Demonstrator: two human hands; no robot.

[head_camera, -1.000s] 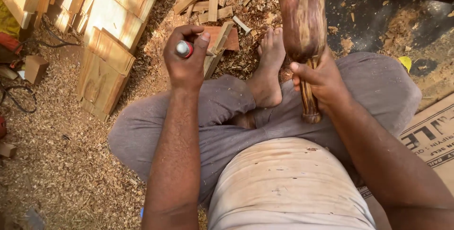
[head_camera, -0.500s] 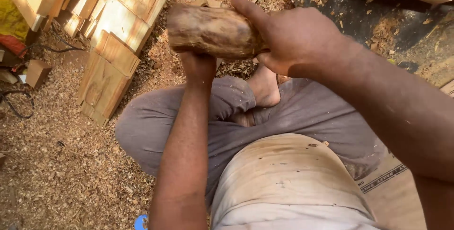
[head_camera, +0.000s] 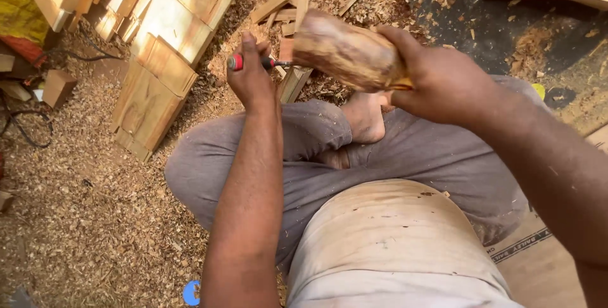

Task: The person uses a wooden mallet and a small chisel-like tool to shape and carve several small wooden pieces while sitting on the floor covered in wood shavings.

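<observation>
Two hands are seen raised over the crossed legs of a person seated on a floor (head_camera: 76, 232) strewn with wood shavings. A thick, rounded wooden mallet (head_camera: 347, 53) is clamped in the grip of the right hand (head_camera: 443, 83), its head lying tilted and nearly level, pointed leftward towards the other fist. A small chisel with a red-capped handle (head_camera: 235, 62) is clasped tight in the left hand (head_camera: 250, 80), the fingers closed fully round it; a short dark length of its shank (head_camera: 277, 64) is shown just beside the mallet's near end, though whether the two are touching cannot be told. A second ago the mallet was held upright and well apart from the chisel hand; half a second ago it had been swung across and turned level above that hand, and now it is set slightly lower and to the right, its end brought beside the chisel. From this it is judged that the mallet has been carried over to the tool, so that the two are held together in front of the body, above a bare foot (head_camera: 366, 118). Stacked wooden blocks (head_camera: 161, 61) are lying to the left, and smaller offcuts (head_camera: 278, 10) are scattered beyond the hands.
</observation>
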